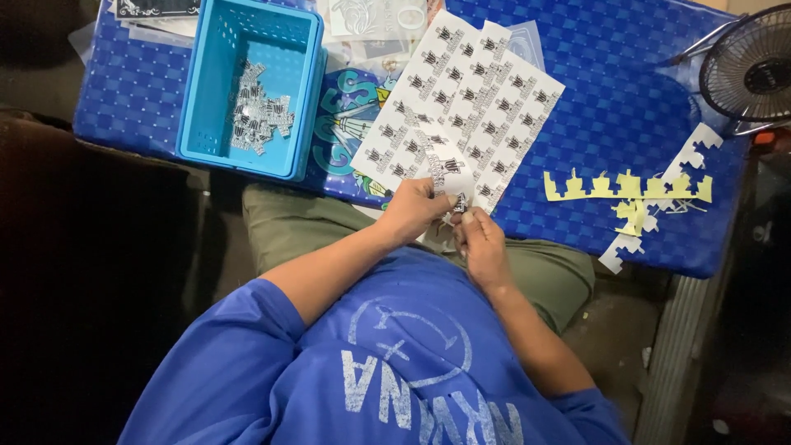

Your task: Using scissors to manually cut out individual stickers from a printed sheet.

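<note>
**Both hands pinching a small sticker at the near edge of the sheet**

I see my left hand (416,210) and right hand (480,247) meeting just above my lap, fingertips almost touching. Between them sits a small black-and-white cut-out sticker (460,202). The left grip is closed around the edge of the white sheet of printed black stickers (461,111); the right grip is pinched on the small sticker, thumb and forefinger nearly shut.

The sheet runs out from the hands toward 12 o'clock, lying tilted on the blue woven-pattern tabletop (610,107), its near corner hanging over the edge by my fingers.

At 10 o'clock from the hands stands a turquoise plastic basket (206,99), holding a loose heap of cut stickers (259,115). At 3 o'clock, well apart from the hands, lie yellow backing-paper strips with notched edges (626,189) and white notched offcuts (688,156) across them. At 2 o'clock, at the far corner of the tabletop, sits a small black wire-guard fan (750,70). More printed sheets (375,16) lie at 12 o'clock beyond the main one.
</note>
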